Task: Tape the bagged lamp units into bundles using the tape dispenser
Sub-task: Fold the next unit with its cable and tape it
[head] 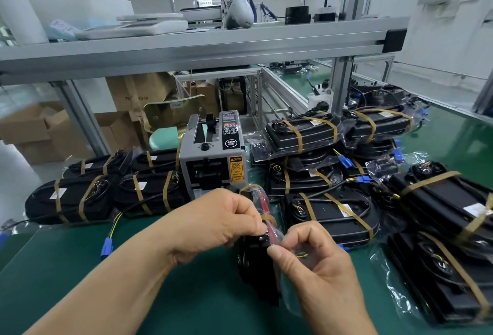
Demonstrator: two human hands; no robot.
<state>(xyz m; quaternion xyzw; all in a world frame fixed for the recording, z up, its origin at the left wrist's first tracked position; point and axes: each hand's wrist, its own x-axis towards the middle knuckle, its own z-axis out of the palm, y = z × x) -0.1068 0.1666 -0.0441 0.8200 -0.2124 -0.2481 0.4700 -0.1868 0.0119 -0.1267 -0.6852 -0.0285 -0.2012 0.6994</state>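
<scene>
Left hand (226, 224) grips lamp unit (258, 268); right hand (314, 254) pinches bag (290, 300). Risk: tape (248, 187) likely creases on loose bag, leaving bundle slack.

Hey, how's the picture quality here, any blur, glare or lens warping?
In the head view the wide lens bows the shelf beam and stretches the corners; the cardboard boxes at the left edge are smeared; the left hand, right hand and tape dispenser are sharp; lighting is even, with soft glare on the plastic of the taped bundles at right.
</scene>
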